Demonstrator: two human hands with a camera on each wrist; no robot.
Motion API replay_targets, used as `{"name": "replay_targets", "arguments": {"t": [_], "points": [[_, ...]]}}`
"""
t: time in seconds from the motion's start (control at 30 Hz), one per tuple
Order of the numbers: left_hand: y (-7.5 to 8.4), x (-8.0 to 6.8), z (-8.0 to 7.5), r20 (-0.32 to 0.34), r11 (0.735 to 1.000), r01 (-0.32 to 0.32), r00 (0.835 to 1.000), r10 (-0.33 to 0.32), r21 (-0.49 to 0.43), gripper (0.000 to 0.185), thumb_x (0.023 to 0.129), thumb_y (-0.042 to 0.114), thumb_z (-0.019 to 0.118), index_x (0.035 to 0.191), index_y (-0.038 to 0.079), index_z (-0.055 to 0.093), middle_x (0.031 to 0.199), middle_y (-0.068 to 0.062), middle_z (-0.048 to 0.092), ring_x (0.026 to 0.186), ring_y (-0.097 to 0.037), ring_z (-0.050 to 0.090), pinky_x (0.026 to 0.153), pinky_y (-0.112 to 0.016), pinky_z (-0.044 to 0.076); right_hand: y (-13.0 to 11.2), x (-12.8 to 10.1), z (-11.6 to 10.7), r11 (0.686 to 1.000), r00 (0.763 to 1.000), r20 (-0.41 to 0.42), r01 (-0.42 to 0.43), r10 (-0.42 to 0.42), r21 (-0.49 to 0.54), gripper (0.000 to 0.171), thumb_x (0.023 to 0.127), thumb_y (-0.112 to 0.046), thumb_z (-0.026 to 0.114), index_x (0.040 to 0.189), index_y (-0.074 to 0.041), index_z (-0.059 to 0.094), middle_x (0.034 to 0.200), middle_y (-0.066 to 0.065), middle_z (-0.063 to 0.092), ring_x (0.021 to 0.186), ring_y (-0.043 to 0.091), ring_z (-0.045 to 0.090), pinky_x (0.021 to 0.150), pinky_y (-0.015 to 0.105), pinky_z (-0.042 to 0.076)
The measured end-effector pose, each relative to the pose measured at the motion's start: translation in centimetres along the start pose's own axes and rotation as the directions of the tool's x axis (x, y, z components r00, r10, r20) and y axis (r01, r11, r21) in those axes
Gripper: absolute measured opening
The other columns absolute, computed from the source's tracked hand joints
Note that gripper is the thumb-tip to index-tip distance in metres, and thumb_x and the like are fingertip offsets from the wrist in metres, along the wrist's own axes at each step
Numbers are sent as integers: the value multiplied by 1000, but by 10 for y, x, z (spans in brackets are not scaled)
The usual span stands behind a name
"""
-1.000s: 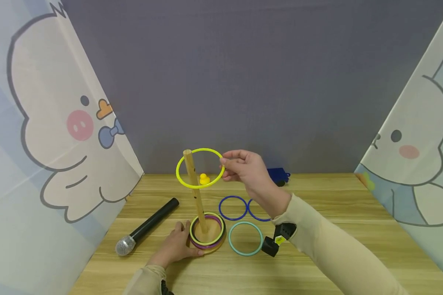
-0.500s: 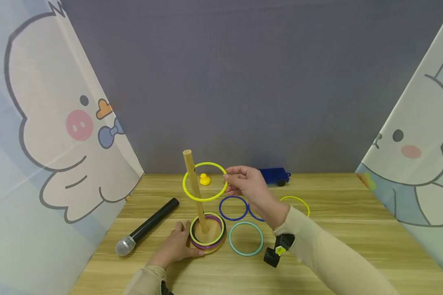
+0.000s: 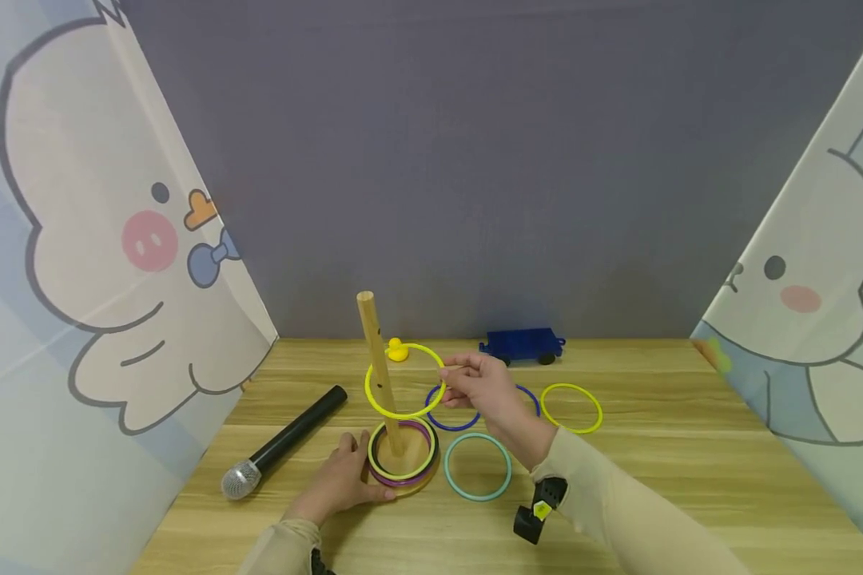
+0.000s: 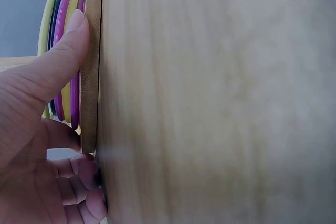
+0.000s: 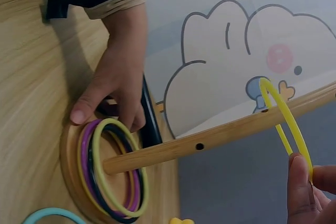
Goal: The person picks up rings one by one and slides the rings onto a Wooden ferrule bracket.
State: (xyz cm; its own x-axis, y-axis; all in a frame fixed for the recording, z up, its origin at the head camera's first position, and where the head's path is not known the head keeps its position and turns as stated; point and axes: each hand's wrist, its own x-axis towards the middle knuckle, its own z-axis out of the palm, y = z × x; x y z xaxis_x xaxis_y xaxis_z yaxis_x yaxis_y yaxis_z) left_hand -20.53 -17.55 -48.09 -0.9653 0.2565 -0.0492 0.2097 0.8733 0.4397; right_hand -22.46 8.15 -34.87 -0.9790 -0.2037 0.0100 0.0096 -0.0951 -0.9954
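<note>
A wooden peg (image 3: 377,371) stands tilted on a round base (image 3: 424,471) that carries a few rings, yellow, purple and dark. My left hand (image 3: 352,467) grips the base's left rim, thumb on its edge (image 4: 92,66). My right hand (image 3: 449,375) pinches the right rim of a yellow ring (image 3: 405,417). That ring encircles the peg about halfway down. In the right wrist view the yellow ring (image 5: 286,124) hangs around the peg (image 5: 220,137), pinched by my fingertips (image 5: 299,182).
On the wooden table (image 3: 654,479) lie a teal ring (image 3: 478,495), a blue ring (image 3: 439,423), a second blue ring partly behind my hand, and a yellow ring (image 3: 571,430). A microphone (image 3: 280,443) lies left. A yellow duck (image 3: 397,350) and blue toy car (image 3: 521,345) sit at the back.
My right hand has lowered the yellow ring from the peg's top to about halfway down it. The left hand has stayed on the base.
</note>
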Motion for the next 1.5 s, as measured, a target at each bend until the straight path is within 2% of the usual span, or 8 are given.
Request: {"name": "replay_targets", "arguments": {"t": [0.3,0.57,0.67,0.83,1.23,1.33,1.5], "points": [[2,0,-1,2,1000,-15,1000,15,20,122,62,62,82,146,-11,31,129,-31,40,110,-44,51,91,-57,45,36,-1,-5,999,999,2,-36,36,-16,32,94,-5,63,124,7,58,82,8,65,61,14,64,63,29,56],[4,-1,-3,5,1000,-13,1000,13,14,121,63,61,83,146,-11,31,128,-32,40,110,-46,51,91,-58,45,69,-1,-3,996,996,-20,-83,83,-10,29,93,-3,63,120,7,59,80,9,65,58,12,63,61,30,57],[4,-1,-3,4,1000,-15,1000,15,15,120,64,60,83,146,-12,32,128,-33,40,110,-47,51,90,-58,45,81,-2,-2,996,996,-18,-89,88,-19,31,93,-1,63,121,11,57,80,9,65,58,12,63,63,33,57],[5,-2,-3,5,1000,-17,1000,17,10,120,64,60,83,146,-12,32,126,-30,41,110,-46,51,89,-57,46,97,-1,1,995,996,-33,-89,88,-41,32,93,-1,63,120,14,56,81,11,66,57,12,62,60,31,57],[1,0,2,-12,999,-26,1000,26,25,121,63,61,83,144,-14,33,121,-27,43,106,-42,53,88,-54,47,121,4,13,996,996,-45,-79,78,-30,27,92,2,63,114,16,58,77,12,66,54,11,61,53,25,54],[0,0,2,-12,1000,-24,1000,24,16,121,64,61,83,145,-13,33,124,-29,42,109,-44,52,89,-55,47,124,6,15,996,995,-67,-81,79,-37,23,91,1,64,109,15,59,79,16,67,52,12,62,51,25,53],[0,-1,2,-14,1000,-18,1000,18,10,121,64,60,83,146,-12,32,125,-29,42,112,-46,51,89,-56,47,128,8,13,990,991,-98,-98,88,-100,15,89,-3,69,96,10,63,74,13,67,50,14,62,49,28,54]]}}
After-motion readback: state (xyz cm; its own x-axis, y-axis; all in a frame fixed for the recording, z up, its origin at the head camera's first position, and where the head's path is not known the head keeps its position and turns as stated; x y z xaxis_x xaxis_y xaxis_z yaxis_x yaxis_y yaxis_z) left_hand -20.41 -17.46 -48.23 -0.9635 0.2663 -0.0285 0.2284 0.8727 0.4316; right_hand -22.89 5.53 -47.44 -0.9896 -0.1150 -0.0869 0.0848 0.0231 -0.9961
